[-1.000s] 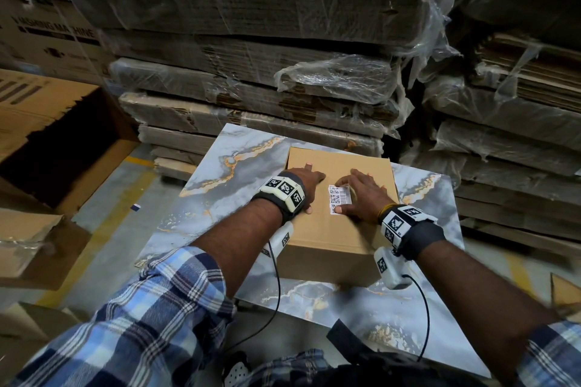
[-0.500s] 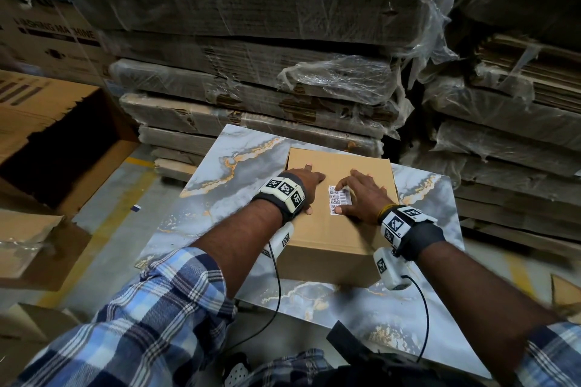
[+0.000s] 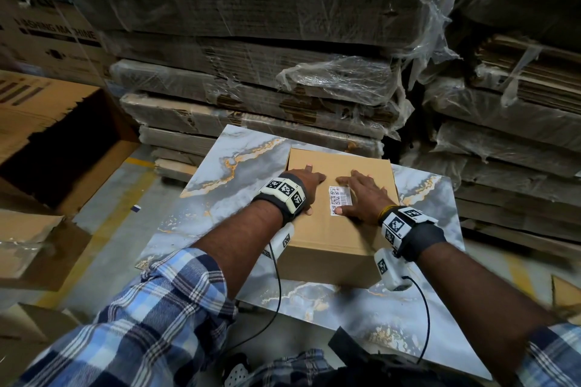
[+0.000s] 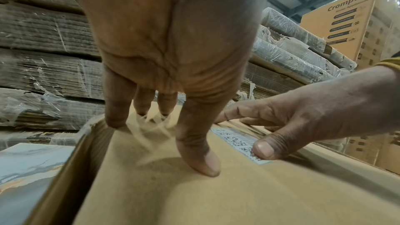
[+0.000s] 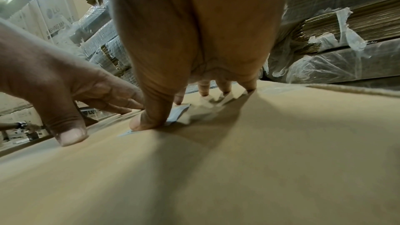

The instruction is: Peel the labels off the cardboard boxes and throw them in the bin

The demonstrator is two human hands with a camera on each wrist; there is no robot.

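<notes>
Your box [image 3: 333, 229] is plain tan cardboard; label [image 3: 339, 199] on it is white w/ black codes & bars. Slab [image 3: 239, 163] under it: grey-blue marble pattern w/ gold-orange veins. Your sleeves [image 3: 151, 317] are blue/white/navy plaid. Wristbands [image 3: 284, 190] black, carrying white tags w/ black square markers. Floor [image 3: 103, 229] grey w/ yellow stripe.

The right hand [image 3: 364, 198] covers the right edge of the label [image 3: 339, 198] on the cardboard box [image 3: 333, 236], and its thumb tip hides the label's near corner; whether that corner has lifted cannot be told. The label's print is too small to read. Left of the box, the wrist band hides most of the left hand [image 3: 306, 181]. The box's far side is out of sight.
</notes>
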